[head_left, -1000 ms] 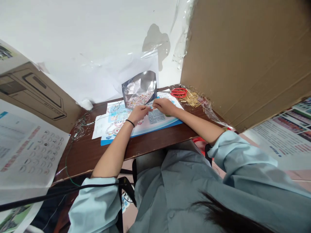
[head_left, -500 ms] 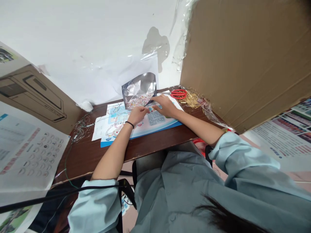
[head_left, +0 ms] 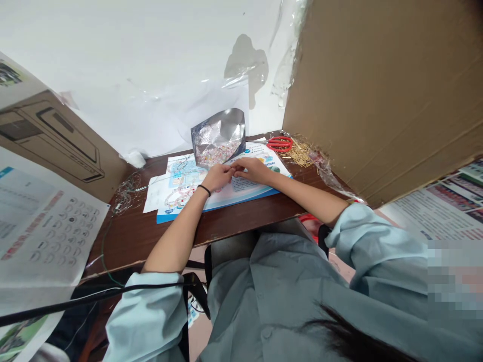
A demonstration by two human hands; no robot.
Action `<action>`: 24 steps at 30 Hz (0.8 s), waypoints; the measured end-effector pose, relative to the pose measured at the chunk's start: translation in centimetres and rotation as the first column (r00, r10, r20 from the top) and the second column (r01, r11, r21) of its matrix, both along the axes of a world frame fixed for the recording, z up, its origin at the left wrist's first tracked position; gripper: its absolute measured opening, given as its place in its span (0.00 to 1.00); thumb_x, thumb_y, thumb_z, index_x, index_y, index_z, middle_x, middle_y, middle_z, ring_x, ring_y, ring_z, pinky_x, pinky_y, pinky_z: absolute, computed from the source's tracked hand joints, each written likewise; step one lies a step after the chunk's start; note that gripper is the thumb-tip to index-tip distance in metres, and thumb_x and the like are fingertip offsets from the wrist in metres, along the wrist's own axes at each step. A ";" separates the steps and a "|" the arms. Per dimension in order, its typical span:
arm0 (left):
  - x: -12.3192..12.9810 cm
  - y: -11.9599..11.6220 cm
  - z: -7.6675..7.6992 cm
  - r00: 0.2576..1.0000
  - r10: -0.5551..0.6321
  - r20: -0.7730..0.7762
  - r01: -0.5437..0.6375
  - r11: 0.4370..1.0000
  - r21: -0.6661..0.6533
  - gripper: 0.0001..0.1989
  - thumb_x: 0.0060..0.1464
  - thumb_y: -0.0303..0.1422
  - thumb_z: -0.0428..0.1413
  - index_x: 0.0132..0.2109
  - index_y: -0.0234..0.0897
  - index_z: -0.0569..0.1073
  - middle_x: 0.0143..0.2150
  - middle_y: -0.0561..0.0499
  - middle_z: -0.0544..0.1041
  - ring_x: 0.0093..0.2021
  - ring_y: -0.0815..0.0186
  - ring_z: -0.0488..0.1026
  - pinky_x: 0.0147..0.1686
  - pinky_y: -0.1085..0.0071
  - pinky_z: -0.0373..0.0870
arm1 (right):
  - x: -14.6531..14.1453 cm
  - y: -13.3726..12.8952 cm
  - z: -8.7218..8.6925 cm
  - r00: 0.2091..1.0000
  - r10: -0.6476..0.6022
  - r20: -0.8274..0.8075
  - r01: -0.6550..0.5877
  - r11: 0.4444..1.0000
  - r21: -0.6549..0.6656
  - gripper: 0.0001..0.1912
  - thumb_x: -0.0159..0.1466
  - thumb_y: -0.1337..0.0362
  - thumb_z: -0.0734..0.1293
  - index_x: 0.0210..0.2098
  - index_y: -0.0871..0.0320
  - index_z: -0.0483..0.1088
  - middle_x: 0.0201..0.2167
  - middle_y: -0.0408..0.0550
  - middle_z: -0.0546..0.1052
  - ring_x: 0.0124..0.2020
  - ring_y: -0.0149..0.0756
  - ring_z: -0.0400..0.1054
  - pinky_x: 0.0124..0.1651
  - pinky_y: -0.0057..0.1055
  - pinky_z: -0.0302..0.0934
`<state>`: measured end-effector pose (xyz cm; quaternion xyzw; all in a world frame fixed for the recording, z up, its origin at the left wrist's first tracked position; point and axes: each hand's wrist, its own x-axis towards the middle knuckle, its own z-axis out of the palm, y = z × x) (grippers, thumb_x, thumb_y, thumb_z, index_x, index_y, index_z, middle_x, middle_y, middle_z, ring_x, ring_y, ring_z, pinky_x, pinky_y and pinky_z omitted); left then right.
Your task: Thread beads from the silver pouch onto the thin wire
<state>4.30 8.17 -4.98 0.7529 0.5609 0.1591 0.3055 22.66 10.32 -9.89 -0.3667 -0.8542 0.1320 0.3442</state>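
Head view: two bare forearms are reaching forward across a dark wooden table (head_left: 241, 221), and the hands are working together over a printed sheet (head_left: 247, 184) with a blue edge.

Left hand (head_left: 221, 176): it is resting just over the sheet's middle, with a black wristband (head_left: 204, 190) sitting on the wrist, and its fingers are curling inward toward the other hand.

Right hand (head_left: 252, 170): it is reaching in from the sheet's right half, with its fingertips (head_left: 237, 167) drawing close against the left hand's fingers. The gap is narrow, and I cannot tell whether they are pinching anything because the hands hide it.

Beads: a mass of small pink and white beads (head_left: 219, 153) is sitting in an open foil pouch (head_left: 218, 131), which is standing at the sheet's far edge, just beyond the left hand.

Tools: red-handled scissors (head_left: 279, 144) are lying beyond the sheet's far right corner, beside a heap of thin gold pins (head_left: 300, 153).

Wire: a loose tangle of fine wire (head_left: 124, 193) is lying on the table, left of the sheet.

Risk: in my judgement, a knock from the left hand could tip the pouch and scatter beads, and a loosened grip could drop small pieces onto the sheet.
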 end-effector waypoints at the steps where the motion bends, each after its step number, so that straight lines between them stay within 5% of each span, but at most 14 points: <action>1: 0.0 0.0 0.0 1.000 -0.005 0.003 0.005 1.000 -0.004 0.18 0.61 0.39 0.48 0.27 0.36 0.74 0.19 0.54 0.66 0.16 0.71 0.59 0.19 0.73 0.54 | 0.0 0.0 0.1 1.000 0.005 0.004 -0.005 1.000 -0.017 0.10 0.61 0.70 0.68 0.43 0.58 0.75 0.35 0.47 0.79 0.37 0.37 0.70 0.42 0.31 0.59; 9: 0.0 0.8 -0.8 0.989 -0.090 -0.120 0.117 0.962 0.247 0.14 0.57 0.34 0.51 0.26 0.37 0.76 0.23 0.50 0.73 0.30 0.65 0.69 0.32 0.72 0.60 | 0.3 -0.3 -0.2 0.985 -0.086 0.152 0.082 0.996 0.031 0.09 0.66 0.66 0.62 0.37 0.57 0.74 0.33 0.49 0.77 0.34 0.38 0.66 0.39 0.31 0.56; 16: -2.1 2.5 -1.3 0.956 0.179 -0.230 -0.029 0.843 0.536 0.18 0.63 0.35 0.47 0.39 0.34 0.81 0.46 0.38 0.78 0.51 0.56 0.71 0.49 0.64 0.67 | 0.5 -0.2 -0.7 0.972 -0.213 0.102 0.203 0.974 0.096 0.11 0.66 0.63 0.60 0.35 0.57 0.74 0.30 0.50 0.76 0.32 0.38 0.66 0.38 0.33 0.56; 24: -2.8 4.0 -2.4 0.912 0.152 -0.382 0.055 0.876 0.480 0.19 0.60 0.27 0.46 0.43 0.33 0.82 0.48 0.39 0.78 0.55 0.56 0.69 0.55 0.62 0.67 | 0.6 0.0 -0.5 0.970 -0.235 0.061 0.235 0.972 0.000 0.09 0.64 0.61 0.61 0.34 0.56 0.73 0.25 0.46 0.74 0.28 0.37 0.65 0.36 0.32 0.55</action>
